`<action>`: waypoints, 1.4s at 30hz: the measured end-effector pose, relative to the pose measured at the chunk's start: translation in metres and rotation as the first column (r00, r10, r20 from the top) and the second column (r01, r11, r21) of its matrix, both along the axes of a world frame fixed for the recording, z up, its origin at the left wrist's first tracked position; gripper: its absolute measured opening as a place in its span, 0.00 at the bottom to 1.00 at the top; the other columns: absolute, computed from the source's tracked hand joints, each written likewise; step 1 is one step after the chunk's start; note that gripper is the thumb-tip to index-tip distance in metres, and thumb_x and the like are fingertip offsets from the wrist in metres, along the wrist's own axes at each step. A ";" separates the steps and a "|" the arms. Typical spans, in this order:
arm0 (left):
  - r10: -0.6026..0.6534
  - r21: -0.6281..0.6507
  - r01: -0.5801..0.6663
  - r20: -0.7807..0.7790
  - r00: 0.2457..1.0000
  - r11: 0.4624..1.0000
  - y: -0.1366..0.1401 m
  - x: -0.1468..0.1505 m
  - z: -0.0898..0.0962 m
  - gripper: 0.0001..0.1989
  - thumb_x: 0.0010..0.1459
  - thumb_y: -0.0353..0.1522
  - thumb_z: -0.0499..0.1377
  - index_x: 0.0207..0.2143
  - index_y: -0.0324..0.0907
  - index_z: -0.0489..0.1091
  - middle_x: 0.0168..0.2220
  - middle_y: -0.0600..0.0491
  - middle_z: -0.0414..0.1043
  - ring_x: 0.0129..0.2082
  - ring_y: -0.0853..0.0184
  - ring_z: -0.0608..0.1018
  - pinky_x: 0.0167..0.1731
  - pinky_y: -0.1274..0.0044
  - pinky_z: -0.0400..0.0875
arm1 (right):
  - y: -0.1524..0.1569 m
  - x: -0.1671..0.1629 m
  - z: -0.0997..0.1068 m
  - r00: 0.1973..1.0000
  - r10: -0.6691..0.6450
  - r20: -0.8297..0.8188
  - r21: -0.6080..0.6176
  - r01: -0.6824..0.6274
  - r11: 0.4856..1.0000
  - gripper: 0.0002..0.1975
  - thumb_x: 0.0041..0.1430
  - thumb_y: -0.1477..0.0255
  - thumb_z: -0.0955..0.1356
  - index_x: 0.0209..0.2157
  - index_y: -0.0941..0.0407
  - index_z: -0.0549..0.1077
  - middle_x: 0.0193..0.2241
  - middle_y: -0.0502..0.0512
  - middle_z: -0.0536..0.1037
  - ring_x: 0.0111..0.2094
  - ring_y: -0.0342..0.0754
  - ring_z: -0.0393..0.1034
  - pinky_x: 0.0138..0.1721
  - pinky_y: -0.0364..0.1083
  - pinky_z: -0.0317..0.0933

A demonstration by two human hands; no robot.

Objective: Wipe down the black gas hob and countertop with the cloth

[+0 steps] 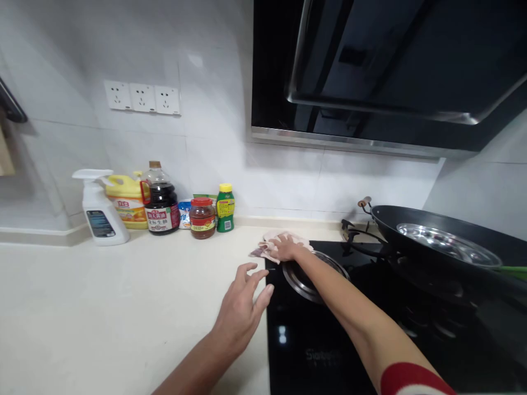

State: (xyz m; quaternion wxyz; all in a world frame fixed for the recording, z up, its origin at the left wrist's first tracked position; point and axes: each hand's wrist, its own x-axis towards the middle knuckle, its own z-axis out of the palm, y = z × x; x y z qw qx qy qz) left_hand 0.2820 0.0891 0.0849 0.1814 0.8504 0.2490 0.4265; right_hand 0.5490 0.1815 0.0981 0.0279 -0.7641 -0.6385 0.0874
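Note:
My right hand (284, 248) presses a pale pink cloth (302, 240) down at the back left corner of the black glass stove (296, 334). Part of the cloth spreads past the stove onto the counter. Beneath my right forearm lies a round metal burner ring (298, 282), partly hidden by the arm. My left hand (242, 302) hovers near the stove's left edge, fingers apart and holding nothing.
On the right a large black wok (382, 219) holds a shiny metal tray with holes (448, 244). Against the wall stand a white spray bottle (102, 214), a yellow jug (127, 192), a soy sauce bottle (161, 211), a red-lidded jar (202, 219) and a green bottle (225, 211). A dark range hood (370, 131) overhangs the stove.

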 end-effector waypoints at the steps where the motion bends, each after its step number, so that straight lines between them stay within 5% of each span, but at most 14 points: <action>1: -0.006 -0.006 0.006 0.010 1.000 1.000 0.000 0.000 0.001 0.18 0.70 0.44 0.51 0.55 0.49 0.72 0.58 0.45 0.65 0.49 0.59 0.78 0.52 0.62 0.76 | -0.007 -0.011 0.000 1.000 0.026 -0.011 -0.024 -0.027 0.999 0.42 0.62 0.41 0.60 0.71 0.44 0.53 0.75 0.61 0.42 0.72 0.76 0.32 0.60 0.83 0.37; 5: -0.025 -0.055 0.027 0.050 0.998 0.998 0.003 -0.001 0.005 0.18 0.69 0.43 0.51 0.54 0.49 0.73 0.57 0.46 0.65 0.53 0.58 0.77 0.54 0.64 0.75 | -0.050 -0.052 0.000 0.984 0.176 -0.036 -0.056 -0.178 0.982 0.43 0.59 0.42 0.65 0.71 0.40 0.52 0.75 0.57 0.38 0.73 0.71 0.25 0.62 0.81 0.29; 10: 0.039 -0.147 -0.022 0.111 0.993 0.989 0.012 -0.001 0.005 0.20 0.68 0.46 0.51 0.50 0.46 0.75 0.56 0.47 0.65 0.53 0.57 0.76 0.51 0.65 0.77 | -0.123 -0.083 -0.004 0.945 0.322 -0.063 0.071 -0.317 0.946 0.39 0.60 0.47 0.67 0.69 0.42 0.57 0.74 0.61 0.45 0.73 0.71 0.30 0.63 0.81 0.28; 19: 0.017 -0.090 -0.009 0.080 0.997 0.996 0.016 0.004 -0.003 0.20 0.67 0.46 0.51 0.48 0.46 0.76 0.53 0.46 0.67 0.51 0.58 0.78 0.51 0.64 0.75 | -0.237 -0.108 -0.015 0.939 0.338 -0.057 0.222 -0.318 0.922 0.30 0.61 0.53 0.68 0.64 0.38 0.63 0.69 0.58 0.57 0.72 0.69 0.40 0.64 0.77 0.32; 29: -0.029 -0.132 0.033 0.034 0.999 0.991 0.009 0.003 0.000 0.22 0.68 0.48 0.49 0.48 0.46 0.76 0.54 0.46 0.66 0.44 0.61 0.79 0.50 0.64 0.74 | -0.297 -0.103 -0.044 0.974 0.162 0.159 0.237 -0.197 0.951 0.26 0.54 0.72 0.72 0.54 0.43 0.71 0.60 0.57 0.69 0.54 0.61 0.62 0.54 0.63 0.56; 35: -0.044 -0.151 0.044 0.004 0.999 0.988 0.009 0.003 -0.001 0.24 0.68 0.50 0.48 0.49 0.46 0.76 0.54 0.47 0.66 0.44 0.60 0.79 0.52 0.62 0.73 | -0.323 -0.091 -0.045 0.956 0.009 0.292 0.220 -0.077 0.973 0.25 0.53 0.82 0.68 0.49 0.44 0.75 0.48 0.58 0.74 0.46 0.58 0.66 0.44 0.53 0.61; 38: -0.064 -0.160 0.063 0.001 0.998 0.985 0.007 0.002 0.000 0.24 0.68 0.50 0.48 0.49 0.47 0.76 0.55 0.47 0.65 0.44 0.60 0.79 0.52 0.63 0.73 | -0.339 -0.081 -0.033 0.984 -0.032 0.178 0.221 -0.008 0.975 0.28 0.50 0.82 0.69 0.50 0.44 0.74 0.47 0.56 0.74 0.46 0.55 0.68 0.43 0.50 0.61; 42: -0.087 -0.175 0.087 0.007 0.996 0.981 0.007 0.002 0.001 0.25 0.68 0.50 0.48 0.49 0.46 0.76 0.55 0.47 0.64 0.45 0.61 0.79 0.53 0.64 0.73 | -0.343 -0.069 -0.007 0.935 0.016 -0.355 0.338 0.112 0.934 0.17 0.55 0.72 0.70 0.48 0.49 0.73 0.41 0.51 0.77 0.41 0.49 0.71 0.42 0.47 0.62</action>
